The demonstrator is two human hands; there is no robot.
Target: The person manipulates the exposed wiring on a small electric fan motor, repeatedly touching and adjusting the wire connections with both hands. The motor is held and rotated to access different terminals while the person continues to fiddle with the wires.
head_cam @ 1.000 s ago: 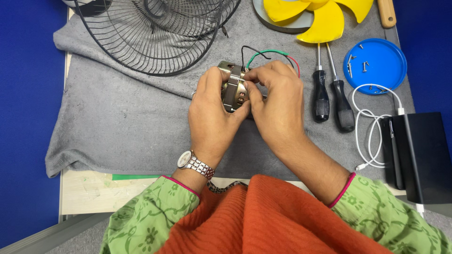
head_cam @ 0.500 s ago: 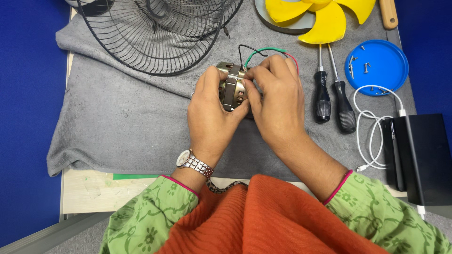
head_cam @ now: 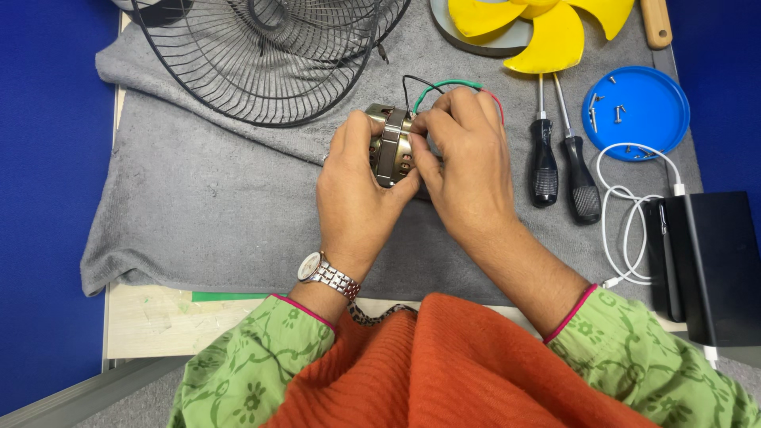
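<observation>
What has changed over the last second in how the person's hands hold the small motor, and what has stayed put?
Almost nothing: both the left hand and right hand stay clasped on the motor, the right fingers shifting only slightly. The screwdrivers, blue lid and fan guard have not moved.

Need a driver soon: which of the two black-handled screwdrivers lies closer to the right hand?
The left screwdriver, nearer the right hand; the other screwdriver lies beyond it, toward the blue lid.

Shiny metal motor (head_cam: 391, 147), matt cloth (head_cam: 198, 198)
</observation>
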